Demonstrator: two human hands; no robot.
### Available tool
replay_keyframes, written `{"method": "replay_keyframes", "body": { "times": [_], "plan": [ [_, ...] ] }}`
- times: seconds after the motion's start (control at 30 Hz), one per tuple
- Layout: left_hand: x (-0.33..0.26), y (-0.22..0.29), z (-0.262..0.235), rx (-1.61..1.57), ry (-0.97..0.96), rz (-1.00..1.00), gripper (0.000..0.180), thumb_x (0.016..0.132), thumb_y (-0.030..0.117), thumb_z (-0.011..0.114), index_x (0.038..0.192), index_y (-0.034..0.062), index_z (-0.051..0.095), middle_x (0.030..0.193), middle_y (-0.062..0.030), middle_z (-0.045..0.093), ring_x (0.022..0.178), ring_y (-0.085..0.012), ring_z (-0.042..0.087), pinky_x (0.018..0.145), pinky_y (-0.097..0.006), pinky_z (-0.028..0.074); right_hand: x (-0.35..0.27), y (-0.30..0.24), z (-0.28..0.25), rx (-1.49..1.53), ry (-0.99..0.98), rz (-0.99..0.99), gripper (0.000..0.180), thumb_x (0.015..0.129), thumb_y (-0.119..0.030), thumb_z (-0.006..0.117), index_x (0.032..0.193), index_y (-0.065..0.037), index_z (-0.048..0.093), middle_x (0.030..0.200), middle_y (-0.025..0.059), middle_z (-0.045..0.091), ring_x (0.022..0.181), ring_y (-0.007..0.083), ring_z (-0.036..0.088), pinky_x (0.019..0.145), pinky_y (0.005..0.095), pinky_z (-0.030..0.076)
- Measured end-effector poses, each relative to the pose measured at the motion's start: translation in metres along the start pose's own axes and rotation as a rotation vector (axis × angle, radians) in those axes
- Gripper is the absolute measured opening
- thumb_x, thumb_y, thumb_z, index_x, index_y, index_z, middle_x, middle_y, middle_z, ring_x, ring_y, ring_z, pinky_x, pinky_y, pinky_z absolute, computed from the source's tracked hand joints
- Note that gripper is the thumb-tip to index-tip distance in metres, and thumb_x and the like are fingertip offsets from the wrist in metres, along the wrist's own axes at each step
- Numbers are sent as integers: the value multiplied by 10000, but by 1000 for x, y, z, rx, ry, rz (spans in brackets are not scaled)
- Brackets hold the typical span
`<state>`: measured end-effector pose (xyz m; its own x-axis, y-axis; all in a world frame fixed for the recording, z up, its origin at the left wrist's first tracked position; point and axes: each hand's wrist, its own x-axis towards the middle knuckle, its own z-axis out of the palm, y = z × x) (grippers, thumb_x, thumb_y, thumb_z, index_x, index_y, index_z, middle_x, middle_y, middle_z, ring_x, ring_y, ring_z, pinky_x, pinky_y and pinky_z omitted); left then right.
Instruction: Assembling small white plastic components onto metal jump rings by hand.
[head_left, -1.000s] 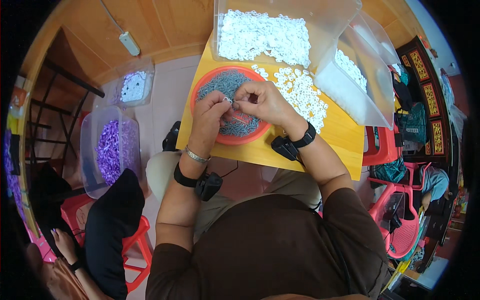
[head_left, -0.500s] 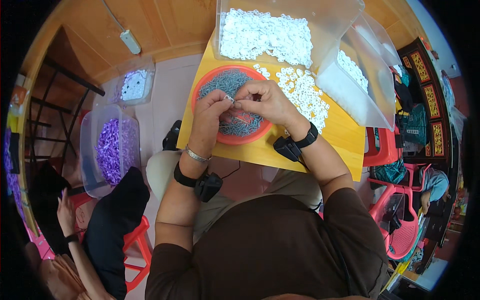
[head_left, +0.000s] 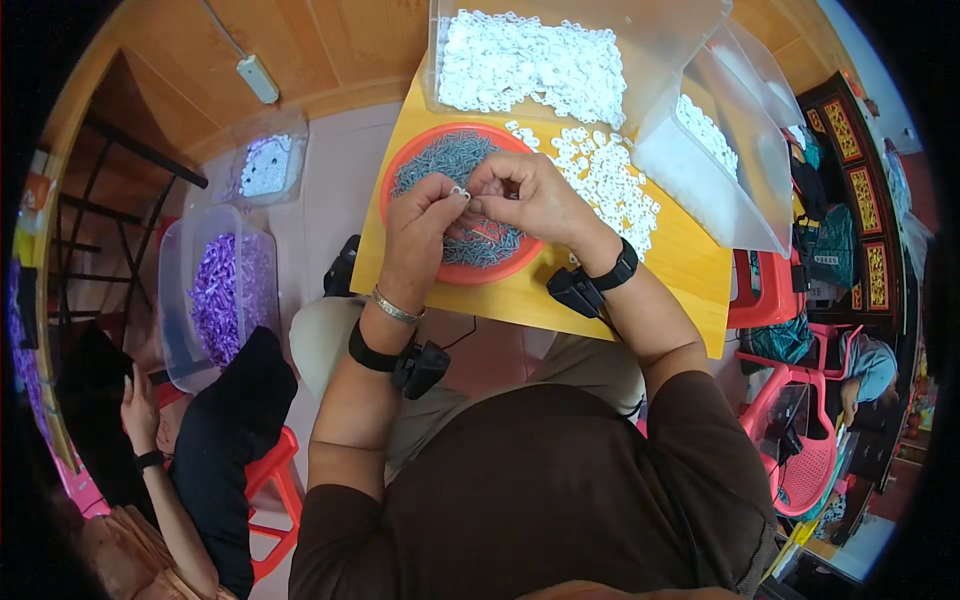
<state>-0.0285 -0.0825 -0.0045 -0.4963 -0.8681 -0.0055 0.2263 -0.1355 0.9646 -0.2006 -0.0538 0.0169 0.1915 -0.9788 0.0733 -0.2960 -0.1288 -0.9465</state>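
Observation:
My left hand (head_left: 418, 225) pinches a small white plastic piece (head_left: 459, 191) between thumb and fingertips. Close against it, my right hand (head_left: 535, 198) is closed in a pinch; whatever its fingertips hold is too small and covered to make out. Both hands are over a red basin (head_left: 388, 180) filled with grey screws (head_left: 445, 155). To the right of the basin, many loose white plastic pieces (head_left: 605, 190) are spread on the yellow table (head_left: 670, 290).
Behind the basin stands a clear bin (head_left: 655, 40) of white pieces, with another tilted clear bin (head_left: 700, 185) at the right. Left on the floor, a tub (head_left: 178, 300) holds purple parts. Another person's hand (head_left: 140, 410) shows at lower left, beside a red stool (head_left: 275, 470).
My hands stay together over the basin, with only slight finger movement around the white piece. The other person's hand at lower left has shifted a little.

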Motion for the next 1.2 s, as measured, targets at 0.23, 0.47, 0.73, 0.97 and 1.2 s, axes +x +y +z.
{"method": "replay_keyframes", "body": {
  "times": [0.23, 0.47, 0.73, 0.97, 1.2],
  "plan": [
    [-1, -3, -1, 331, 17, 171, 124, 840, 97, 516, 768, -1, 541, 649, -27, 568, 607, -82, 520, 532, -241, 417, 1, -7, 4, -153, 34, -71, 94, 777, 18, 578, 865, -7, 602, 678, -7, 532, 624, 54, 495, 551, 210, 414],
    [-1, -1, 3, 201, 52, 135, 136, 844, 105, 506, 769, -5, 533, 647, -33, 568, 601, -87, 528, 531, -240, 424, 1, -4, 3, -340, 80, -272, 77, 752, 23, 603, 824, -6, 607, 672, 28, 534, 601, 90, 507, 529, 230, 410],
    [-2, -2, -3, 28, 34, 56, 121, 854, 115, 508, 780, 24, 538, 680, -21, 577, 616, -69, 540, 524, -201, 424, -2, -14, 9, -129, 80, -5, 21, 791, -39, 624, 793, -26, 608, 637, -18, 536, 584, 36, 463, 522, 203, 376],
    [1, 0, -5, 32, 0, -23, 139, 868, 158, 482, 814, 53, 555, 756, -55, 625, 665, -120, 591, 586, -217, 445, 0, -5, 2, 108, 80, 26, 105, 824, -115, 644, 762, -35, 619, 634, -42, 555, 588, 17, 489, 524, 180, 385],
    [2, -2, -3, 70, -24, -70, 136, 872, 167, 488, 821, 59, 554, 745, -47, 628, 641, -110, 581, 574, -211, 434, 4, 1, -3, 396, 106, 86, 129, 855, -130, 636, 915, -16, 631, 729, 7, 618, 624, 53, 548, 581, 188, 460]
  ]
}}
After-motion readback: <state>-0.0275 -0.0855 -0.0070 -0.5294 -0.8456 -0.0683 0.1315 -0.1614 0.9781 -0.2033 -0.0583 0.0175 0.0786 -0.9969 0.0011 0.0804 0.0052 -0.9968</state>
